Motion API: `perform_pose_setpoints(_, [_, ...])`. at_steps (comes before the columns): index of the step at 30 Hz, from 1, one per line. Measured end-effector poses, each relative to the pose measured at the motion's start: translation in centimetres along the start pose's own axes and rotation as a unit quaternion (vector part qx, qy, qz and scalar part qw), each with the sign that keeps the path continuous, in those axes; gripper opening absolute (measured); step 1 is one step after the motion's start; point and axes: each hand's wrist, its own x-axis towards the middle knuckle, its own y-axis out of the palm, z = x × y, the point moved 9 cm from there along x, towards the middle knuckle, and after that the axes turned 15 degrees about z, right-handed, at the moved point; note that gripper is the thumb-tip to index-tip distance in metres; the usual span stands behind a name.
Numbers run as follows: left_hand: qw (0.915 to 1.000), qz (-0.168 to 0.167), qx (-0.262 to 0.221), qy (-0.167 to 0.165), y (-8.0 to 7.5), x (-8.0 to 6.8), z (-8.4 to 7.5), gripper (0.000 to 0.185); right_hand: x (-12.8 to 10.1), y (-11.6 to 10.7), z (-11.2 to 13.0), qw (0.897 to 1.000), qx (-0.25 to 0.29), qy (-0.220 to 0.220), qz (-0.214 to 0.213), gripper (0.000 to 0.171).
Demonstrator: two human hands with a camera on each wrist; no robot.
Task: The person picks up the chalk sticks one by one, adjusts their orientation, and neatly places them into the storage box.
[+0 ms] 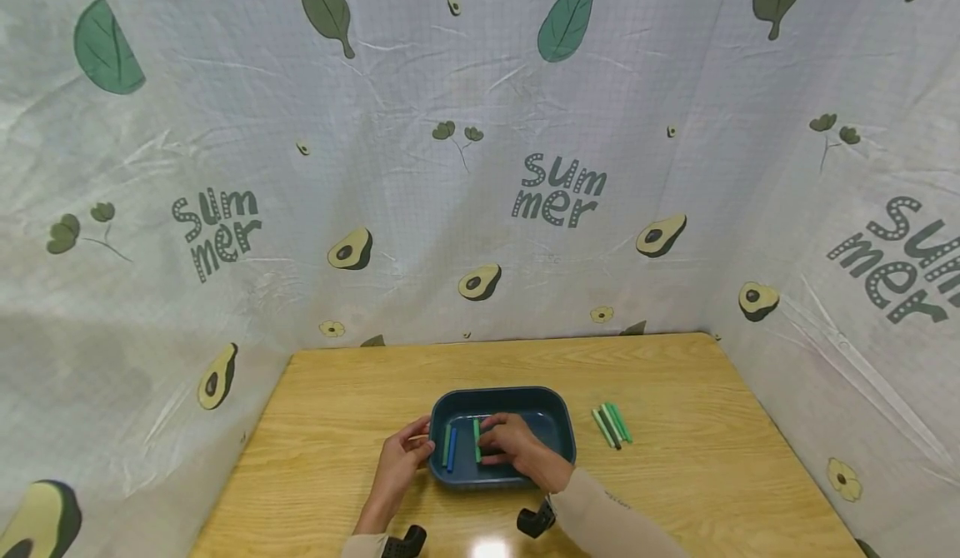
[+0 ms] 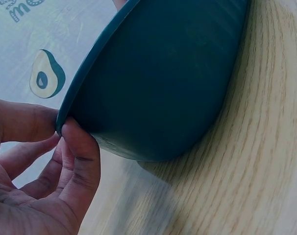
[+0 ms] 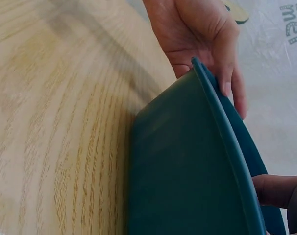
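Note:
A dark blue plastic tray (image 1: 502, 485) with rounded corners stands on the table. My left hand (image 1: 402, 456) is at its left side; in the left wrist view the thumb and fingers (image 2: 85, 154) pinch the rim of the tray (image 2: 158, 83). My right hand (image 1: 513, 443) reaches inside, its fingertips holding a bright green crayon-like stick (image 1: 477, 441) by its two ends, close over the tray floor. Left of it lie a darker green stick (image 1: 446, 445) and a blue stick (image 1: 452, 450), side by side. The right wrist view hides the sticks behind the tray wall (image 3: 187, 161).
To the right of the tray, several more sticks (image 1: 612, 425), in greens and one dark, lie together on the wooden table (image 1: 675, 475). A white patterned sheet (image 1: 450, 233) hangs behind the table and along both sides.

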Motion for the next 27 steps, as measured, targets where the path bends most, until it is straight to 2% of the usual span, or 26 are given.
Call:
perform_pose_setpoints(11, [1.0000,-0.003,-0.001,-0.001,-0.1,0.4,0.3,0.046,-1.0,-0.8,2.1,0.999,-0.023,-0.043,0.006,0.034])
perform_pose_setpoints(17, [1.0000,-0.006,0.000,-0.005,-0.1,0.3,0.2,0.046,-2.8,-1.9,4.6,0.994,-0.051,-0.095,-0.004,0.032])
perform_pose_setpoints(27, [1.0000,-0.004,-0.007,0.002,0.0,0.2,0.2,0.047,-6.1,-4.1,7.3,0.988,-0.061,-0.136,-0.041,0.022])
